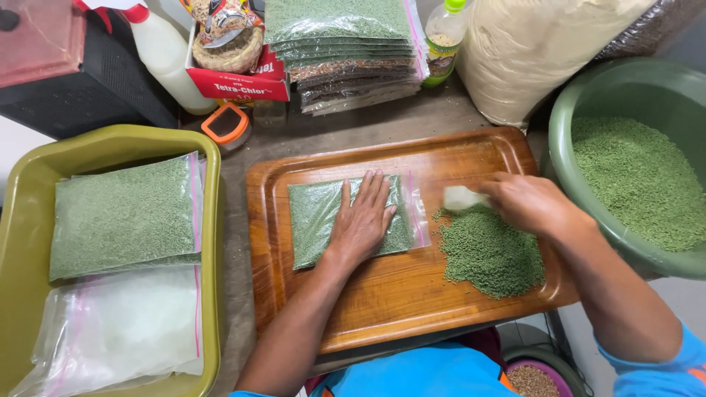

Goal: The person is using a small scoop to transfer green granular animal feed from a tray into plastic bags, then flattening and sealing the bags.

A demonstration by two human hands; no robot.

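Pressing my flat left hand (362, 220) on the bag (316, 217), mouth facing right; just right, my right hand (526, 202) grips a scoop (462, 197) over the pellets (489, 254).

One head-worn camera looks steeply down from close above, facing twelve o'clock across the wooden tray (382, 309), the person's body at six o'clock

This looks like a small home packing bench for granular feed. At twelve o'clock a stack of sealed pellet bags (342, 44) leans by a big sack (537, 51); at three o'clock sits a green basin of loose pellets (632, 169); at nine o'clock an olive tub (44, 169) holds filled and empty zip bags.
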